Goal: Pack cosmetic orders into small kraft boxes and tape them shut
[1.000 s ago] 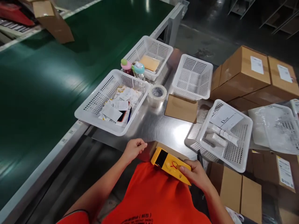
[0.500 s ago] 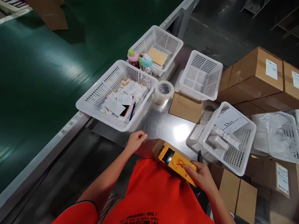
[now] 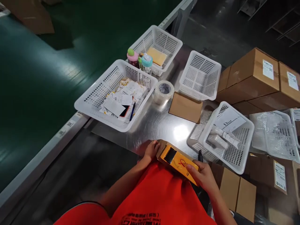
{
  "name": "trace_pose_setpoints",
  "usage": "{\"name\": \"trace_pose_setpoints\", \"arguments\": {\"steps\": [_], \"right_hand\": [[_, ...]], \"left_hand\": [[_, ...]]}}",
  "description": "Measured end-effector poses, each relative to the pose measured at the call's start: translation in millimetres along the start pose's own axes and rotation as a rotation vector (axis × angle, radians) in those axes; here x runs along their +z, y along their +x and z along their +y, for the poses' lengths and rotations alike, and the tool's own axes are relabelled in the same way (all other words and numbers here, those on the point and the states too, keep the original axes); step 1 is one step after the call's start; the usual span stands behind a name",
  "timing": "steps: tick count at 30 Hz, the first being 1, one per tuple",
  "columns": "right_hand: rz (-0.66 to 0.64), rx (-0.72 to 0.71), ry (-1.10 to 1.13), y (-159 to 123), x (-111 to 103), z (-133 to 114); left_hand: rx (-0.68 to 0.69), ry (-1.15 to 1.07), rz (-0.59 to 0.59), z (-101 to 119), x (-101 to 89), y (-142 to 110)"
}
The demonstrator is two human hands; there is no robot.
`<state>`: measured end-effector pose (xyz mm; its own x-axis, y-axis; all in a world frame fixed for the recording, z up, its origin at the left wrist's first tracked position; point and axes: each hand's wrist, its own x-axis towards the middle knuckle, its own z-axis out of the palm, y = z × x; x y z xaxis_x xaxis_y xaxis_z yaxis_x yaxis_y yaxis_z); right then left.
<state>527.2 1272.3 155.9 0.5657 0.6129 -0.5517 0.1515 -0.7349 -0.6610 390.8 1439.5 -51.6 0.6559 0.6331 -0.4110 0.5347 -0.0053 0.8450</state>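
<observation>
My right hand (image 3: 203, 175) holds a yellow box (image 3: 180, 164) with a black panel and red marks on its face, thumb lying across the front. Behind it a brown cardboard box (image 3: 160, 147) is pressed up close; whether the yellow one sits inside it I cannot tell. My left hand (image 3: 151, 150) is closed at the cardboard's left end, its fingertips partly hidden. Both boxes are tilted against my red shirt at the metal table's near edge. A black object (image 3: 200, 155), perhaps a handle, sticks up beside my right hand.
A white basket (image 3: 81, 104) of papers and a pen stands left, with a clear tape roll (image 3: 164, 92) and flat cardboard (image 3: 186, 107) beside it. More white baskets (image 3: 249, 125) and stacked cartons (image 3: 255, 78) line the right. A green conveyor (image 3: 47, 93) runs along the left.
My left hand has moved right and down, from above the table onto the cardboard box's left end. My right hand keeps its hold on the yellow box. The view has shifted slightly.
</observation>
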Motion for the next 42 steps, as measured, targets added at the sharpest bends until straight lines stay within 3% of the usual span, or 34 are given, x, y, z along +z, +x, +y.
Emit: {"name": "trace_pose_setpoints", "arguments": {"steps": [5, 8, 10, 13, 17, 21, 24, 26, 29, 32, 37, 39, 42], "right_hand": [[0.003, -0.008, 0.019, 0.9, 1.0, 0.0], [0.008, -0.017, 0.027, 1.1, 1.3, 0.3], [0.008, -0.017, 0.037, 1.0, 1.3, 0.5], [0.0, -0.016, 0.037, 0.6, 1.4, 0.1], [-0.01, -0.009, 0.026, -0.1, 1.3, -1.6], [-0.032, 0.0, 0.038, 0.4, 0.1, -1.5], [-0.052, 0.004, 0.065, 2.0, 1.2, -2.6], [-0.065, -0.007, 0.086, 2.4, 2.1, -4.7], [-0.122, 0.0, 0.102, -2.4, -4.9, -1.3], [-0.125, 0.039, 0.056, -19.1, -29.0, 27.1], [-0.014, 0.157, 0.135, -53.9, -70.4, 113.8], [0.003, 0.133, 0.141, -53.9, -69.3, 136.7], [-0.027, 0.008, 0.132, -32.8, -48.4, 145.4]], "left_hand": [[-0.072, 0.077, 0.04, -6.3, -13.6, -0.2], [-0.021, 0.086, 0.078, -3.6, -22.9, -17.1], [0.139, 0.061, 0.007, -2.8, -24.4, -32.5], [0.331, -0.011, -0.211, -8.4, -20.2, -47.9], [0.219, 0.033, -0.331, -11.2, -25.2, -44.7], [0.378, 0.116, -0.374, 26.2, -51.0, -29.5], [0.545, 0.242, -0.561, 63.2, -65.4, -15.7], [0.61, 0.317, -0.64, 78.4, -68.5, -8.0], [0.639, 0.408, -0.642, 86.2, -66.8, -3.2], [0.603, 0.486, -0.596, 89.0, -63.1, -6.7], [0.55, 0.548, -0.575, 95.8, -65.1, -13.9], [0.546, 0.573, -0.569, 95.3, -75.2, -13.3], [0.59, 0.727, -0.494, 95.1, -97.4, -12.0]]}}
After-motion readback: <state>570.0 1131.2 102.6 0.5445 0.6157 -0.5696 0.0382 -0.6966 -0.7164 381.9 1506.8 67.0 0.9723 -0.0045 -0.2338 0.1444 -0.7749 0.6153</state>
